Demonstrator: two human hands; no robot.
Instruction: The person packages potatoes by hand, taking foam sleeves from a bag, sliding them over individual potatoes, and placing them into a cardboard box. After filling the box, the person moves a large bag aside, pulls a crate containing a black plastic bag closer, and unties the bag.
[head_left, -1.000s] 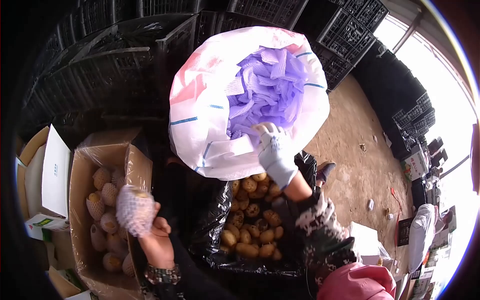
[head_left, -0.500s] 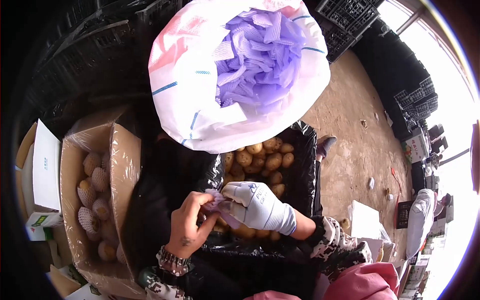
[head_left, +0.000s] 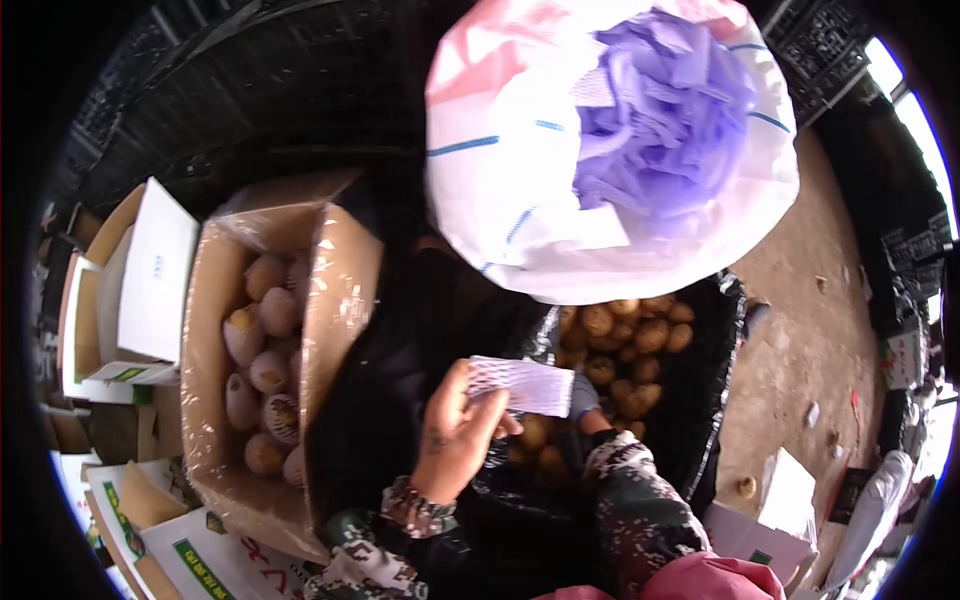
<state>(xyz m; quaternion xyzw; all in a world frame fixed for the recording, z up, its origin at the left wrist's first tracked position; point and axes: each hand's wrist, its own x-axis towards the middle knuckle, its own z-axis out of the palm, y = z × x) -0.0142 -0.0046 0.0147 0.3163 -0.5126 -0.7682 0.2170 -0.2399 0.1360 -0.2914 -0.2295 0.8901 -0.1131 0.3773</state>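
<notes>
My bare left hand [head_left: 458,432] pinches a flat, pale lilac foam net sleeve [head_left: 525,386] between thumb and fingers, over the near-left side of a crate lined with black plastic [head_left: 690,420]. Loose potatoes [head_left: 632,375] lie in that crate. Behind the sleeve, my gloved right hand [head_left: 586,396] reaches down among the potatoes; its fingers are hidden, so whether it holds one does not show. Beyond the crate, a large white sack [head_left: 520,180] stands open, filled with purple foam net sleeves [head_left: 665,120].
To the left stands a plastic-lined cardboard box [head_left: 340,290] with several sleeved potatoes [head_left: 268,372]. White cartons [head_left: 150,280] are beside it. Black crates [head_left: 270,120] line the back. On the right floor sits another white carton [head_left: 765,515].
My hands have parted: the left keeps a sleeve, now lying flat, while the gloved right has dropped behind it into the crate. The camera view has turned left.
</notes>
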